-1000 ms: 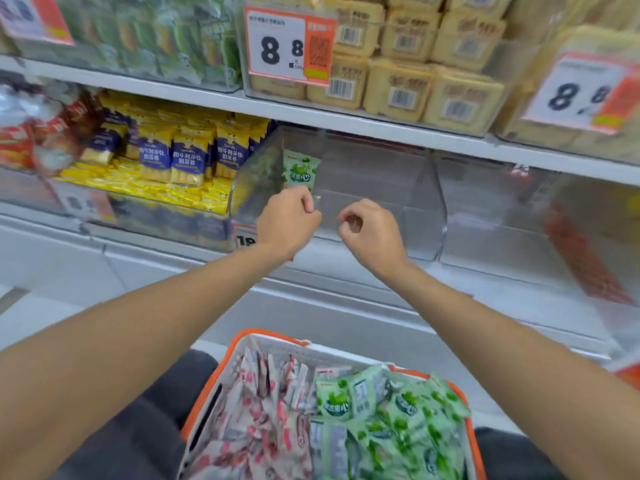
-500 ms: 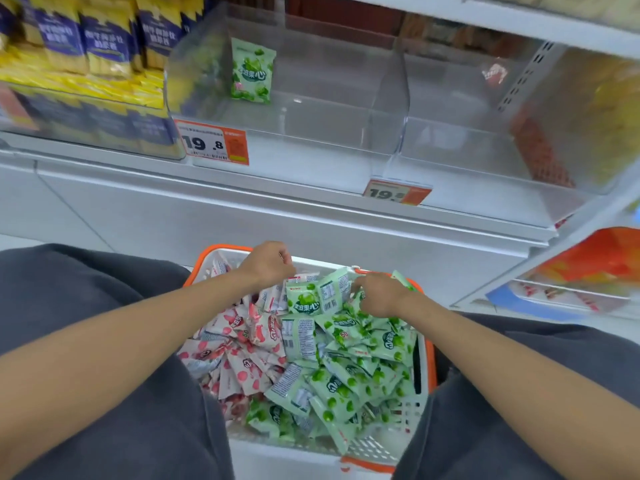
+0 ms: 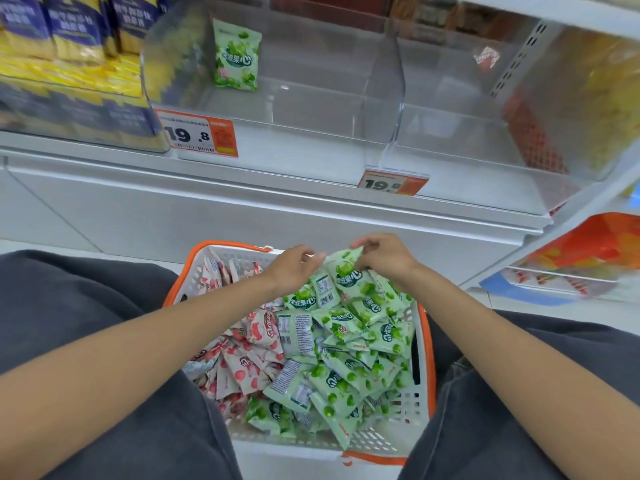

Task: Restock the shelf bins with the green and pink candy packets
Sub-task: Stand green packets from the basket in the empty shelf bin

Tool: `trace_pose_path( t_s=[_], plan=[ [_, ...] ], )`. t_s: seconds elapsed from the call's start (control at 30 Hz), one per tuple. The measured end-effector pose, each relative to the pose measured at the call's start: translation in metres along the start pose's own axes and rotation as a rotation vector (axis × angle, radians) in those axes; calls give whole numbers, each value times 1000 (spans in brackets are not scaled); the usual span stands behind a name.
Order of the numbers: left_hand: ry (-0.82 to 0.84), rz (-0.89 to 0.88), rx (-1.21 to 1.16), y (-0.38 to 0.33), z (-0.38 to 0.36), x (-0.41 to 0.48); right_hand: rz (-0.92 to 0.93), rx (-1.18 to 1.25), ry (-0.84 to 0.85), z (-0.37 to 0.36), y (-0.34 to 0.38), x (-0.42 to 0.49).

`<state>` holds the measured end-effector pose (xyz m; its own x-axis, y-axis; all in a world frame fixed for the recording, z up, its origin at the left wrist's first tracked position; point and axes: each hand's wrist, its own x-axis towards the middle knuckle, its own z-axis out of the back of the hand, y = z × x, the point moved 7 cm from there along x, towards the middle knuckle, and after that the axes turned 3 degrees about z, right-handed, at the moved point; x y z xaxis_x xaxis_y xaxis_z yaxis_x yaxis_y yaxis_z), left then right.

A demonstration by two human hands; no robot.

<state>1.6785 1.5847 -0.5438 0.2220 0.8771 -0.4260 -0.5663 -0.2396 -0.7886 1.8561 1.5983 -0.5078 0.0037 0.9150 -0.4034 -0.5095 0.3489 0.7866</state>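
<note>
Over the basket (image 3: 239, 252), right hand (image 3: 384, 258) pinches a green packet (image 3: 349, 275); left hand (image 3: 292, 263) curls beside it, grip unclear.

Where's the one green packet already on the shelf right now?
Head view, upper left: the green packet stands in the left clear bin, near its left wall, above the 19.8 price tag.

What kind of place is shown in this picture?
Most likely a supermarket aisle: orange price tags reading 19.8 hang on clear shelf bins, packaged snacks sit beside them, and a shopping basket holds candy packets.
</note>
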Motion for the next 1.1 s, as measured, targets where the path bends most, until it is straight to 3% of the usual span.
trace_pose_path(
  t_s=[0.1,0.2,0.3,0.43,0.53,0.7,0.8,0.93,1.1],
  plan=[
    [-72,-21,-178,-12,7,1,35,331,76,-12,25,-2],
    [-313,-30,-335,-18,32,-1,39,515,110,-20,40,-2],
    [-412,-64,-410,-25,47,-2,48,487,301,-37,50,-7],
    [-563,-52,-484,-30,66,-7,149,289,205,-36,64,-8],
    [-631,-163,-476,-48,88,-10,174,336,210,-36,83,-10],
    [-687,-390,-375,-110,155,-21,452,208,103,-12,157,-11],
    [-664,-425,-385,-138,198,-12,550,242,-9,4,214,5],
    [-674,-316,-235,-135,254,28,513,223,-118,-1,261,70],
    [-509,-191,-47,-98,293,93,408,-111,-127,-45,285,172]
  ],
)
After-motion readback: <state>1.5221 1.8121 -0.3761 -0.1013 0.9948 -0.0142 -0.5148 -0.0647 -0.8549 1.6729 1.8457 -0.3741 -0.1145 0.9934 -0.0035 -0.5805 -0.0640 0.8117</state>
